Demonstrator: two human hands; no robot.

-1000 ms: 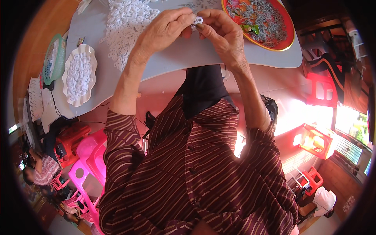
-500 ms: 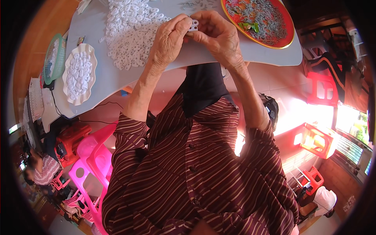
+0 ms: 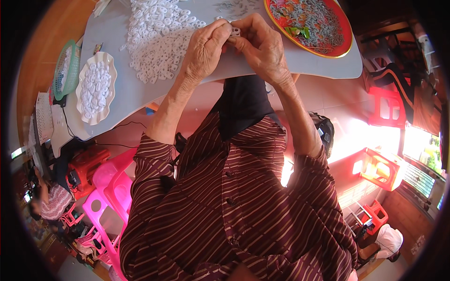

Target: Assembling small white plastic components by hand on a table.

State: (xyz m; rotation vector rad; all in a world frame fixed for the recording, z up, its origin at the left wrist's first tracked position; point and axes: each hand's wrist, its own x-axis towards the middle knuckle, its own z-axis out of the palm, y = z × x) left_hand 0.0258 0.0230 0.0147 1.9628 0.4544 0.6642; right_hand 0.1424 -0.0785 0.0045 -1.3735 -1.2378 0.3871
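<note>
My left hand (image 3: 206, 47) and my right hand (image 3: 260, 46) meet over the near edge of the grey table (image 3: 136, 98). Between their fingertips is a small white plastic piece with holes (image 3: 236, 32), mostly covered by the fingers. Both hands are closed on it, thumbs pressed inward. Beyond my left hand lies a heap of white oval plastic pieces (image 3: 157, 18), with flatter white pieces with holes (image 3: 152, 58) on its near side. Past my right hand, a red round tray with a gold rim (image 3: 348, 44) holds many small grey metal parts (image 3: 323, 28) and something green.
A white wavy-edged dish (image 3: 111, 70) of white oval pieces sits at the table's left, beside a green basket (image 3: 72, 70). Loose metal parts (image 3: 236, 6) lie at the back. Pink chairs (image 3: 119, 187) stand lower left, red stools (image 3: 382, 168) at right. Other people (image 3: 56, 201) are in the background.
The white piece has turned and slipped further behind my fingers, toward the right hand. My fingertips have drawn closer together. The dish, the tray and the heap stay put.
</note>
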